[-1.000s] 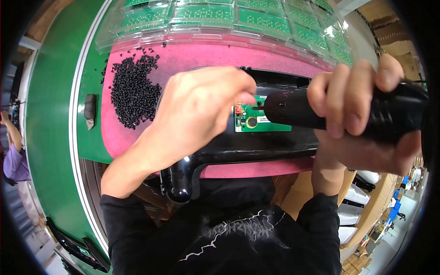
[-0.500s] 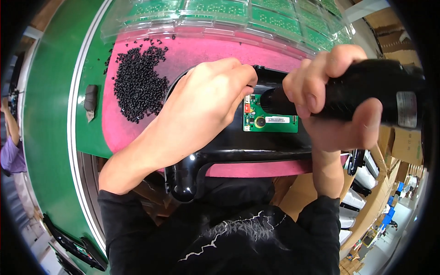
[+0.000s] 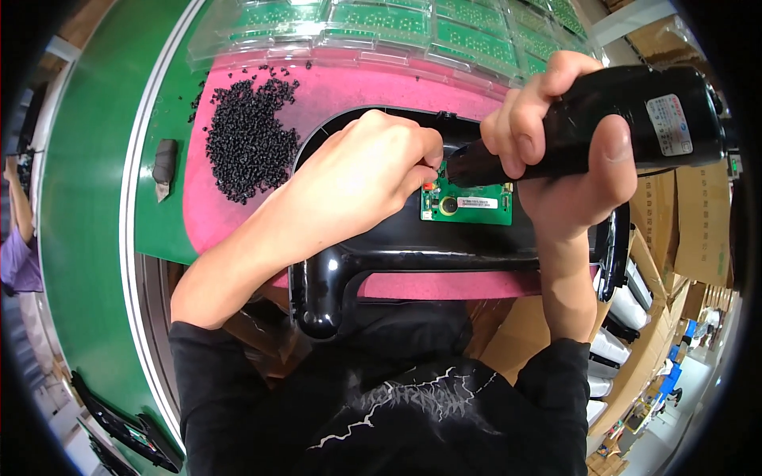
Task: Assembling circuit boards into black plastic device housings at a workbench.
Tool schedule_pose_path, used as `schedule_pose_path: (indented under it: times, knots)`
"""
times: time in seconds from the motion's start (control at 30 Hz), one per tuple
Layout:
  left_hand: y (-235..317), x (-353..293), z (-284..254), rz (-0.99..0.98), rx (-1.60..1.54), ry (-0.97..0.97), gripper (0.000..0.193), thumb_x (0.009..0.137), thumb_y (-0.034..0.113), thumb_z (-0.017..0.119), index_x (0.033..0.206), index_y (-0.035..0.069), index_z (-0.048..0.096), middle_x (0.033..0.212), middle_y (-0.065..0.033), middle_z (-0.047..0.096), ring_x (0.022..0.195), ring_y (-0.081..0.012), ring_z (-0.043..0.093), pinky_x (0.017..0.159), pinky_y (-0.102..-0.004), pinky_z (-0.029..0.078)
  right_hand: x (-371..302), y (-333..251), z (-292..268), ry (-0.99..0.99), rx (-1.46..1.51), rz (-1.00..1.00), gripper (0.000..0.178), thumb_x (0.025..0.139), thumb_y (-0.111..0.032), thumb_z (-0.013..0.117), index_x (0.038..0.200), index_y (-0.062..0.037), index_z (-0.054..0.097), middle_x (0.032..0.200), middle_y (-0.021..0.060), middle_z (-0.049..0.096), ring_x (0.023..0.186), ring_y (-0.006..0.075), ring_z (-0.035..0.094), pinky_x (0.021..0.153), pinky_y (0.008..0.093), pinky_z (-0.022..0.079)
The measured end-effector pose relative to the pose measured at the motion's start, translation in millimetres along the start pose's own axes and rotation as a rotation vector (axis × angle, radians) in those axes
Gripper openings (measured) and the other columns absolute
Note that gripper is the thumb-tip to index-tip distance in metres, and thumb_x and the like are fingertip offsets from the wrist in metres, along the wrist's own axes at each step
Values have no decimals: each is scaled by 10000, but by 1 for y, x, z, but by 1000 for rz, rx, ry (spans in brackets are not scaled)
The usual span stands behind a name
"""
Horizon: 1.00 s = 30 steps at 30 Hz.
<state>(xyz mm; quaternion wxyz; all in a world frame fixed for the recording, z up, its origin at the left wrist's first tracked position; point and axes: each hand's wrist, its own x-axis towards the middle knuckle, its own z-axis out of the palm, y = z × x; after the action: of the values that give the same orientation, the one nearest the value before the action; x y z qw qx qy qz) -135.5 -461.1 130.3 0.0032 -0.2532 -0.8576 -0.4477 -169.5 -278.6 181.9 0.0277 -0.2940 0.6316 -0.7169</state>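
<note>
A green circuit board (image 3: 476,208) lies inside a glossy black plastic housing (image 3: 444,252). My right hand (image 3: 556,151) is wrapped round a black electric screwdriver (image 3: 611,119), held nearly level, its narrow nose over the upper part of the board. The tool's tip is hard to make out. Beside that nose, my left hand (image 3: 373,163) is closed, fingertips pinched at the board's upper left corner by a small red part. What the pinch holds, if anything, is hidden.
A heap of small black screws (image 3: 250,139) sits on the pink mat (image 3: 210,214) at left. Clear plastic trays of green boards (image 3: 381,24) stand along the back. A dark wrapped block (image 3: 164,163) lies on the green table (image 3: 87,238). Cardboard boxes (image 3: 683,230) stand right.
The screwdriver's rear end has swung up and its nose has shifted slightly left, nearer my left fingers. My left hand stays pinched near the board's corner.
</note>
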Motion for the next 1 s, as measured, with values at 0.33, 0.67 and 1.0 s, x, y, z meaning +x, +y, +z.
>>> schedule_pose_path:
  times: [0.33, 0.67, 1.0]
  knots:
    - [-4, 1, 5, -14, -2, 58, 116, 862, 62, 670, 947, -16, 679, 784, -171, 664, 748, -348, 661, 697, -394, 520, 0, 5, -1, -30, 19, 2, 539, 913, -543, 545, 1088, -35, 500, 614, 42, 494, 476, 141, 432, 519, 315, 382]
    - [10, 6, -6, 99, -246, -8, 132, 807, 44, 727, 914, -22, 684, 788, -112, 681, 719, -236, 682, 651, -324, 528, -21, -46, -12, 66, 344, -174, 593, 807, -626, 645, 1051, -102, 515, 670, -47, 491, 516, 63, 455, 584, 256, 370]
    - [7, 4, -3, 53, -197, -69, 137, 793, 79, 764, 870, -19, 706, 792, -108, 706, 711, -244, 692, 655, -324, 537, -24, -23, -20, -203, 288, -139, 647, 853, -648, 612, 1145, -85, 485, 703, -9, 540, 536, 113, 502, 586, 287, 417]
